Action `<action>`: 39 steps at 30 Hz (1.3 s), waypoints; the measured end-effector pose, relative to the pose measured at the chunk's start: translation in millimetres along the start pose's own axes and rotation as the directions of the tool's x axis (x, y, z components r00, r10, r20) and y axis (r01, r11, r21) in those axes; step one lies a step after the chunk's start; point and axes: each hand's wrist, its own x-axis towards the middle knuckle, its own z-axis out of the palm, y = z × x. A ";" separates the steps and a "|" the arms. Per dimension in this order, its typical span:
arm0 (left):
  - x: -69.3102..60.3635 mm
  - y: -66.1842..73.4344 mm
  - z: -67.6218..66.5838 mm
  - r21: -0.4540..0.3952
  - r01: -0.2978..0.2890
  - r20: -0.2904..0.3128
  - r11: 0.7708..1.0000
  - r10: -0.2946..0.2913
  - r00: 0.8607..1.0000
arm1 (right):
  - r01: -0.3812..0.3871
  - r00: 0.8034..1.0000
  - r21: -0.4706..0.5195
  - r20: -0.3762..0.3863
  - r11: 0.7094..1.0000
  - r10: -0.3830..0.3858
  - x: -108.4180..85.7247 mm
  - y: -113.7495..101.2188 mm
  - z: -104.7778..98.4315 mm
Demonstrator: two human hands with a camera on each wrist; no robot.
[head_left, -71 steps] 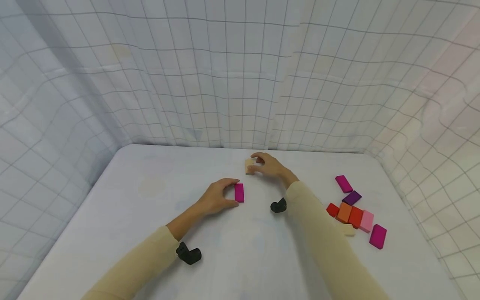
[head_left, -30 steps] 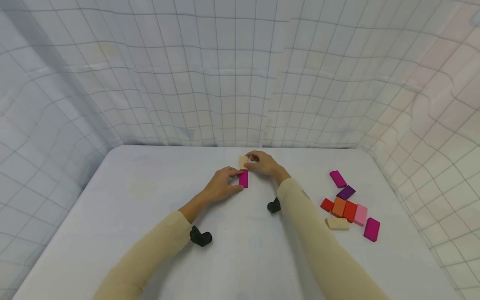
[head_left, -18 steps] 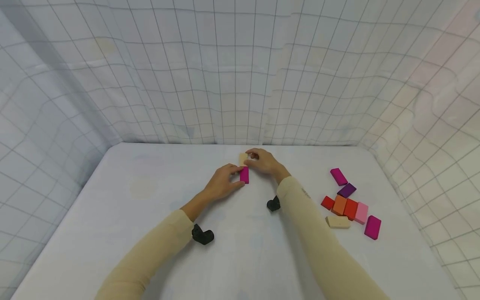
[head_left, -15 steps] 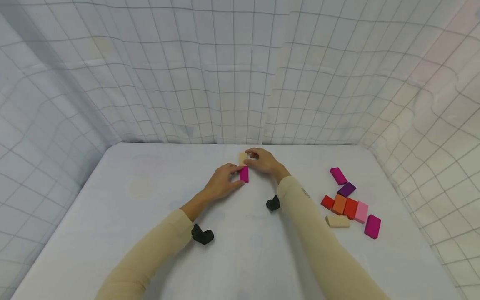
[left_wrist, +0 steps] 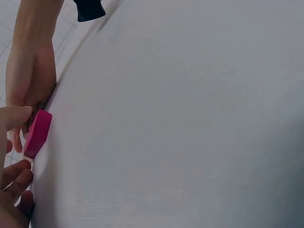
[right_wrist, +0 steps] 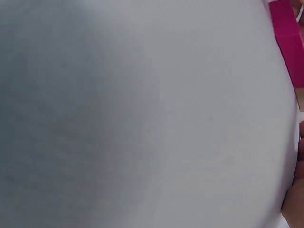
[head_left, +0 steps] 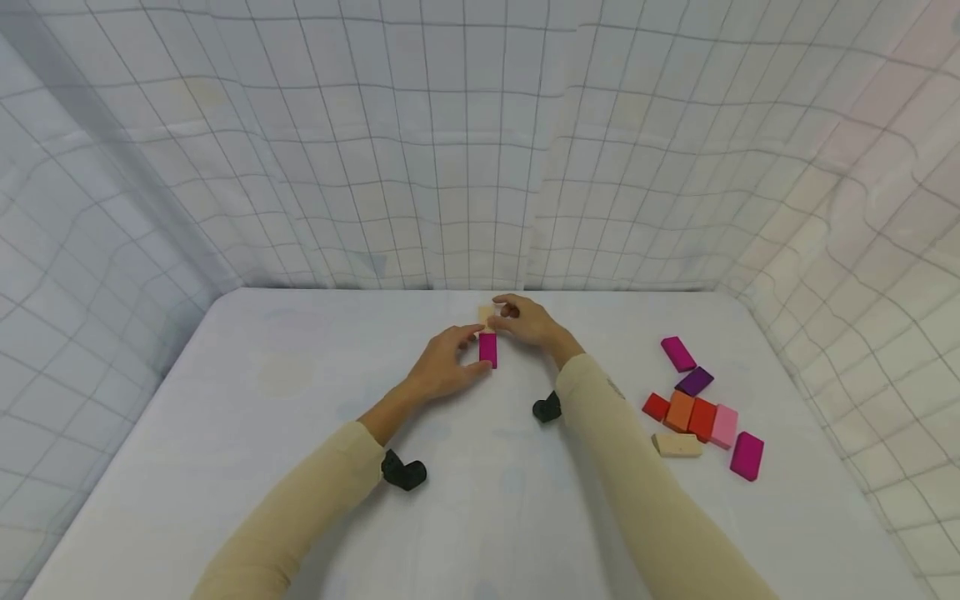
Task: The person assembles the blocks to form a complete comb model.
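Observation:
A magenta block (head_left: 487, 351) lies end to end with a cream block (head_left: 486, 316) near the table's far edge. My left hand (head_left: 444, 367) reaches around the magenta block from the left, forefinger by its far end and thumb by its near end. In the left wrist view, the thumb and fingers stand loosely about the magenta block (left_wrist: 39, 134). My right hand (head_left: 528, 322) is at the cream block's right side, thumb against or just beside it, forefinger past its far corner. The right wrist view shows a gap between the right fingers (right_wrist: 300, 147) and the cream block (right_wrist: 299, 98).
On the right of the white table (head_left: 337, 517) lie several blocks: magenta (head_left: 678, 354), purple (head_left: 694, 382), small red (head_left: 656, 407), orange (head_left: 680, 412), red (head_left: 702, 419), pink (head_left: 723, 427), cream (head_left: 678, 445) and another magenta one (head_left: 747, 456). Grid-patterned curtains (head_left: 480, 167) surround the table.
Over these seconds my left hand has slid the magenta block away from me until it meets the cream block. Since half a second ago, my left fingers have spread and my right forefinger has shifted slightly right.

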 end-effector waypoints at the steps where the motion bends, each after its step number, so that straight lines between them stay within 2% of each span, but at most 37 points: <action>1: 1.6 -0.2 -1.2 -0.006 0.014 -0.006 1.000 -0.014 1.000 | -0.004 1.000 0.026 0.004 1.000 0.004 -0.2 0.6 -1.7; 4: 11.0 -5.5 -3.6 -0.024 0.034 -0.020 0.999 -0.034 0.999 | -0.039 0.999 0.100 0.041 0.994 0.035 -2.6 3.3 -9.9; 7: 20.3 -15.2 -6.3 -0.006 0.032 -0.006 0.999 -0.032 0.999 | -0.096 0.991 0.156 0.108 0.983 0.080 -6.2 4.1 -18.6; 9: 23.1 -20.6 -9.1 0.011 0.024 0.019 1.000 -0.024 1.000 | -0.126 0.983 0.167 0.154 0.978 0.100 -10.4 1.3 -24.8; 12: 24.4 -21.6 -10.1 0.047 -0.007 0.045 0.999 0.005 0.999 | -0.133 0.978 0.165 0.183 0.977 0.103 -20.4 -1.4 -38.2; 16: 24.2 -22.7 -9.8 0.082 -0.052 0.050 0.995 0.048 0.998 | -0.100 0.982 0.121 0.174 0.988 0.078 -33.5 -3.8 -59.3; 24: 25.5 -20.8 -7.4 0.114 -0.089 0.052 0.989 0.084 0.995 | -0.076 0.980 0.092 0.189 0.993 0.058 -69.7 -0.8 -97.7; 30: 27.5 -21.6 -6.9 0.107 -0.090 0.050 0.990 0.085 0.995 | -0.070 0.981 0.066 0.184 0.995 0.057 -94.6 4.2 -122.2; 34: 27.8 -21.4 -6.2 0.104 -0.085 0.046 0.991 0.081 0.996 | -0.037 0.983 0.020 0.183 0.999 0.033 -111.1 4.2 -134.0; 39: 27.5 -21.2 -5.2 0.111 -0.057 0.036 0.992 0.054 0.998 | -0.022 0.984 -0.006 0.179 1.000 0.023 -132.5 10.8 -145.6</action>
